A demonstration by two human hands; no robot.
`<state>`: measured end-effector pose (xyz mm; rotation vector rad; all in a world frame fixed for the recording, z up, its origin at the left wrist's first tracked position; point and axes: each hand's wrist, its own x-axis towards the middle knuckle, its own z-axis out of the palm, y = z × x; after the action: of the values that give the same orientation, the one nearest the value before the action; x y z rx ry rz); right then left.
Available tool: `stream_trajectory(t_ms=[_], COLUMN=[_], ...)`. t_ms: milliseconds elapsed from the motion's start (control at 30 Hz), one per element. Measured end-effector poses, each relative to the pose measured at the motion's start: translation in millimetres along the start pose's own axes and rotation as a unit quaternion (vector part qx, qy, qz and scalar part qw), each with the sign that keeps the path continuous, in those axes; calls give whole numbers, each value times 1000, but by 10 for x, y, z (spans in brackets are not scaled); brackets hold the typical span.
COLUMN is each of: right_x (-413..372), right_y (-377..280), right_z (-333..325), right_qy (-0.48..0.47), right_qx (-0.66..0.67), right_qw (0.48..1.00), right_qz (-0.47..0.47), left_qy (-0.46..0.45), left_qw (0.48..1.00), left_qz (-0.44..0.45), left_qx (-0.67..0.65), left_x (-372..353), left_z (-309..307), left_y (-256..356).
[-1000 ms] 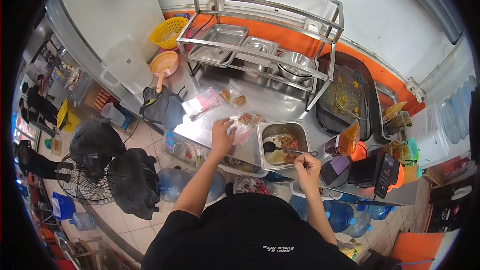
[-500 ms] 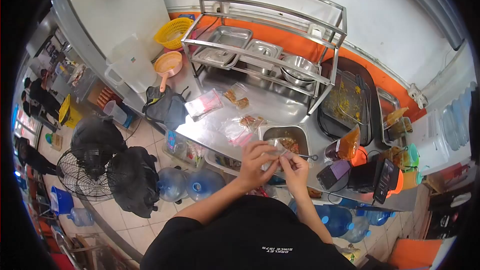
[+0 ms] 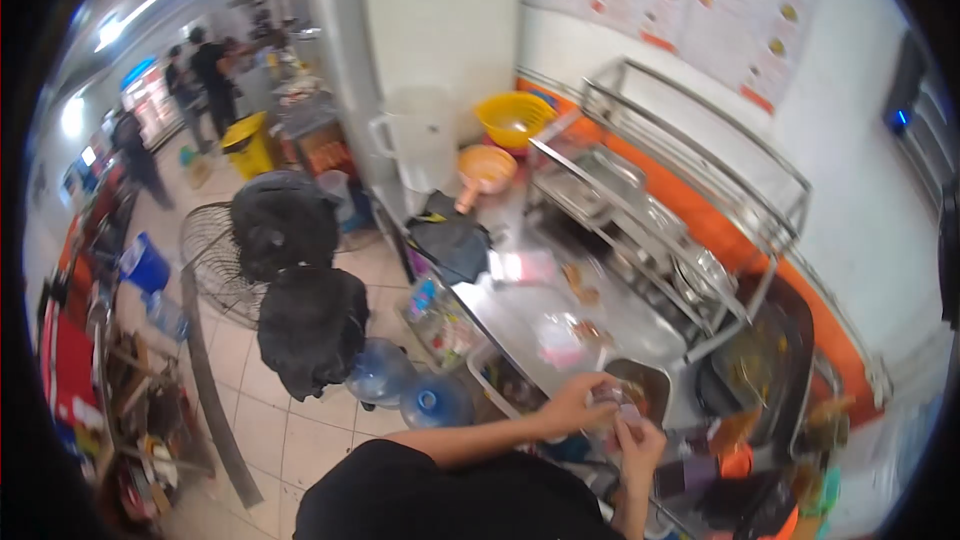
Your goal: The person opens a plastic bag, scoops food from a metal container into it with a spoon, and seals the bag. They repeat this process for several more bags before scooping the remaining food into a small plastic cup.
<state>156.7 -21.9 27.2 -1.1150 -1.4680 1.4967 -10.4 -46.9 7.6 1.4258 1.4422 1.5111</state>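
Observation:
Both hands meet in front of my body at the counter's near edge, with fingers pinched and blurred by motion. A small clear plastic bag [image 3: 608, 398] is between them; what is inside it cannot be made out. My left hand [image 3: 578, 406] grips its left side, and my right hand [image 3: 640, 443] pinches it from the right. Just beyond them sits a steel food pan [image 3: 660, 380] with chopped food in it. Several filled clear packets [image 3: 562, 342] lie on the steel counter [image 3: 515, 345] to the left of the pan.
A steel rack [image 3: 690, 300] with pans stands at the back of the counter. A dark bag [image 3: 450, 240], orange saucepan [image 3: 487, 170] and yellow basket [image 3: 515, 118] sit farther left. Water jugs [image 3: 437, 402] and a covered fan [image 3: 285, 225] stand on the floor. People [image 3: 210, 75] are in the distance.
My view has swung left and up, so the counter and both hands now appear farther right and lower. My hands still hold the bag close to the pan.

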Motion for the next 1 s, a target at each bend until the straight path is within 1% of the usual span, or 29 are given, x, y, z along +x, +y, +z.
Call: stream_trajectory(t_ms=[33, 67, 133, 167, 200, 233, 267, 300, 333, 367, 400, 433, 467, 500, 533, 567, 600, 633, 667, 700, 733, 767, 800, 833, 867, 900, 933, 967, 1000], right_x=[8, 12, 12, -13, -51, -70, -57, -19, 16, 40, 1, -97, -152, -134, -101, -80, -82, -94, -101, -78, -44, -13, -69, -170, -222, -165, -119, -63, -30], right_y=[36, 71, 112, 105, 93, 111, 173, 255, 337, 411, 240, -69, -234, -184, -93, -44, -55, -70, -82, 16, 170, 298, 142, -145, -304, -249, -129, 18, 64], right_z=[-23, -50, -88, -113, -138, -161, -179, -182, -187, -203, -141, -36, 19, -10, -61, -94, -86, -74, -74, -121, -175, -235, -216, -170, -147, -192, -234, -272, -250], right_qy=[-6, -8, -51, -68, -90, -109, -120, -113, -104, -87, -91, -112, -133, -137, -139, -139, -140, -116, -88, -87, -89, -90, -89, -134, -172, -208, -206, -168, -119], right_qx=[-2, -6, -39, -42, -107, -172, -176, -216, -254, -279, -280, -210, -139, -141, -123, -106, -107, -205, -300, -301, -323, -345, -345, -189, -21, -7, -7, -190, -364], right_qw=[1000, 1000, 997, 996, 990, 979, 977, 970, 961, 956, 955, 971, 981, 980, 983, 985, 984, 969, 937, 937, 927, 916, 916, 973, 974, 970, 971, 967, 911], right_qz=[8, 17, 37, 29, 27, 24, 18, 1, -17, -31, -34, -31, -27, -26, -10, 5, 5, -76, -156, -156, -171, -184, -184, -20, 145, 126, 124, -15, -153], left_qy=[56, 108, 21, -53, -127, -112, -183, -256, -248, -265, -282, -278, -297, -317, -313, -296, -277, -276, -263, -250, -251, -260, -269, -270, -328, -379, -381, -341, -288], left_qw=[990, 960, 983, 991, 990, 992, 981, 964, 966, 964, 959, 960, 953, 944, 945, 954, 952, 952, 953, 950, 949, 953, 955, 955, 942, 907, 906, 940, 937], left_qz=[77, 148, 126, 80, 33, 34, 18, 2, 4, -6, -16, -17, -35, -54, -54, 35, 124, 125, 117, 109, 110, 112, 114, 115, 24, -68, -66, 1, 70], left_qx=[106, 210, 134, 93, 48, 51, 60, 69, 72, 28, -18, -18, -48, -80, -82, -21, 42, 41, 99, 156, 155, 103, 50, 49, -63, -172, -172, 6, 184], left_x=[17, 34, 18, 5, -13, -31, -44, -40, -27, -7, 8, 18, 24, 24, 23, 32, 40, 38, 30, 28, 44, 66, 81, 92, 102, 102, 92, 92, 95], left_z=[-45, -88, -152, -165, -169, -171, -170, -169, -153, -128, -117, -135, -162, -174, -170, -167, -174, -160, -130, -110, -125, -163, -195, -220, -247, -267, -284, -305, -323], left_y=[38, 72, 170, 213, 243, 261, 273, 270, 193, 64, -15, -18, -11, -11, -24, -41, -30, -13, 15, 57, 104, 155, 200, 236, 269, 287, 282, 267, 260])
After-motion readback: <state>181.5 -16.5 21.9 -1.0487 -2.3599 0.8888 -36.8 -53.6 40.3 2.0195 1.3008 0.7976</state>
